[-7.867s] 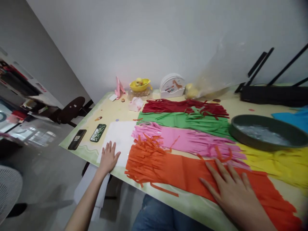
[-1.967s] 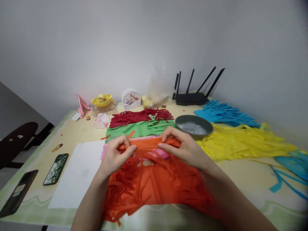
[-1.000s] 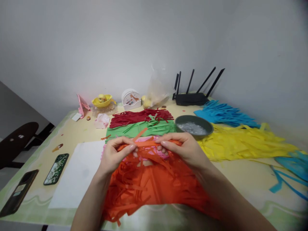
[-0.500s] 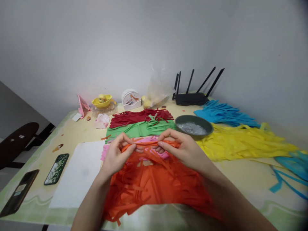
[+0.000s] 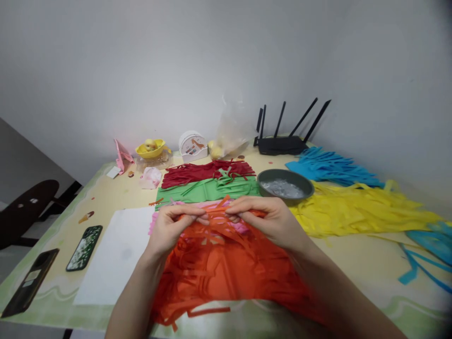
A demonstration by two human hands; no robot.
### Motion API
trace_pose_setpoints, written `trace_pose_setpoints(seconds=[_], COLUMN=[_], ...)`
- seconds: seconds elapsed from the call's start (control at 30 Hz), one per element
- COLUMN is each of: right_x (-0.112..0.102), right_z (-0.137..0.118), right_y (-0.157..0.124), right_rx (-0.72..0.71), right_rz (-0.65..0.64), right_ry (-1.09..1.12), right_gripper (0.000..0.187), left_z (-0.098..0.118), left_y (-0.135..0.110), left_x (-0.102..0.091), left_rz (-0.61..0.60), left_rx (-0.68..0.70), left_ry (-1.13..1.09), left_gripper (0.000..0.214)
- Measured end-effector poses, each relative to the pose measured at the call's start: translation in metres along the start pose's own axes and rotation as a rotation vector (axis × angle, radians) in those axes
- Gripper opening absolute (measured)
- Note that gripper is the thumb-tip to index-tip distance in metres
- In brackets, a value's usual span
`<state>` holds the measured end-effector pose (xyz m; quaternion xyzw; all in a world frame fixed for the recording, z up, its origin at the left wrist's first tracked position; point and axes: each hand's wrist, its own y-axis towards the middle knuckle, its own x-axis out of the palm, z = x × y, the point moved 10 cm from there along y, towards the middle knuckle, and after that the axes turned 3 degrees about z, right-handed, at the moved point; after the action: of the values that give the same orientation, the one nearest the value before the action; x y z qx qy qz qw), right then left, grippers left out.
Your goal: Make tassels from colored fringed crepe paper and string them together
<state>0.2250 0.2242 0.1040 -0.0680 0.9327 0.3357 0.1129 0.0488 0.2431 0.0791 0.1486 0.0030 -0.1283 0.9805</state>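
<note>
My left hand and my right hand pinch a thin orange strip between them, fingertips a short way apart. The strip is one of many on a fringed orange sheet, which lies below my hands; loose ends spread to its left and right. Part of its right side is hidden under my right forearm. Just behind my fingers a pink fringed piece shows in patches. Beyond it lie a green fringed piece and a dark red one.
A grey bowl with clear plastic bits stands right of the green piece. Yellow and blue fringe lie to the right. At left are white paper, a phone and a dark case. A black router stands behind.
My hands have shifted slightly, and the fingertips are rolled closer over the strip. An orange end now sticks up between them. One loose strip hangs out at the sheet's near edge.
</note>
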Motion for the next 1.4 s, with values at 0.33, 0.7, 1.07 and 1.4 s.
trace_pose_setpoints(seconds=[0.33, 0.7, 1.07, 1.4], right_x=[0.032, 0.032, 0.069, 0.063], right_z=[-0.053, -0.056, 0.003, 0.002], right_y=[-0.022, -0.022, 0.000, 0.014], right_rx=[-0.441, -0.248, 0.350, 0.162], right_rz=[-0.191, -0.290, -0.259, -0.025], right_ry=[-0.376, -0.385, 0.271, 0.206], right_gripper=[0.028, 0.031, 0.035, 0.019], left_z=[0.051, 0.052, 0.057, 0.003], left_y=[-0.016, -0.024, -0.034, -0.001], left_x=[0.013, 0.021, 0.020, 0.002], left_rz=[-0.083, -0.039, 0.184, 0.193], left_rx=[0.334, 0.536, 0.838, 0.210], left_ry=[0.740, 0.969, 0.962, 0.132], left_gripper=[0.022, 0.016, 0.025, 0.020])
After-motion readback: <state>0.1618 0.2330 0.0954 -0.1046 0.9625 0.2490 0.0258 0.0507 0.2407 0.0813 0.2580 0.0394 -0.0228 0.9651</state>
